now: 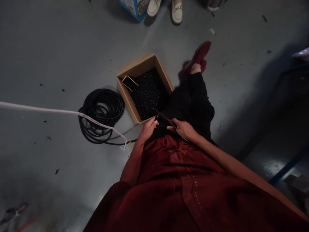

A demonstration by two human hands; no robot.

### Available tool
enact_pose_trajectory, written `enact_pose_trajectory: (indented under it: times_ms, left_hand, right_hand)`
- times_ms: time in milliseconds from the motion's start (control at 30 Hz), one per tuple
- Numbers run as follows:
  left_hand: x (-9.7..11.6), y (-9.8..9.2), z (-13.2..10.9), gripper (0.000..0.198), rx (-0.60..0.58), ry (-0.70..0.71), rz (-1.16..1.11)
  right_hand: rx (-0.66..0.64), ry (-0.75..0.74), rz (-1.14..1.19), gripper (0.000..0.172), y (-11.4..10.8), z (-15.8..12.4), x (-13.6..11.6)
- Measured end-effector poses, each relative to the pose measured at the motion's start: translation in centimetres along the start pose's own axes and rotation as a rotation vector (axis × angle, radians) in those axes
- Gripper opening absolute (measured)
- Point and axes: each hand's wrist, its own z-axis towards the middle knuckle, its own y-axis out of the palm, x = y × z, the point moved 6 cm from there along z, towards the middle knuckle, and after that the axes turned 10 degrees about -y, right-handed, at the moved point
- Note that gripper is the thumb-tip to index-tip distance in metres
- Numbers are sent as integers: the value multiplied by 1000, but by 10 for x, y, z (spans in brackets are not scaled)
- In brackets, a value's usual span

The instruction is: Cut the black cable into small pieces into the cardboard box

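Note:
My left hand (149, 128) is closed at the near edge of a cardboard box (129, 104), pinching the dark end of a black hose. The hose comes from a coil of black hose (118, 102) on the floor to the left and passes behind my left forearm. Wrapped round a pair of scissors (166, 119), my right hand (184, 128) is closed over my lap. The thin dark blades point up and left, close to my left fingertips. Inside the box lie many short black pieces (147, 91), with a smaller open carton (129, 83) in its far left corner.
A whitish cord (48, 110) crosses from the left over the coil, with a yellow bit (129, 142) near its end. Another person's white shoes (178, 13) stand beside a blue box (131, 8). A blue metal bar (287, 166) is at right. Small dark scraps dot the floor.

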Motion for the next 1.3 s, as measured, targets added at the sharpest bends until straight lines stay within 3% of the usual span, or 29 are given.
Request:
enact_pose_trajectory:
  times_ms: [133,300,467,667,1300]
  left_hand:
    - [0,-6,-3,37,62,-28,-211]
    - [-1,-10,-5,36,100,-83,-244]
    - [-1,-12,-7,40,166,-87,-207]
    - [6,-10,-11,38,138,-115,-180]
    - [27,-11,-21,30,132,-103,74]
  right_hand:
    - [65,-61,91,44,-8,-10,3]
    - [84,-101,107,48,-14,-21,-3]
    - [120,-125,-8,57,-16,-22,-10]
    - [107,-174,-57,60,-15,-18,-12]
    - [-9,-196,1,63,-15,-14,-19]
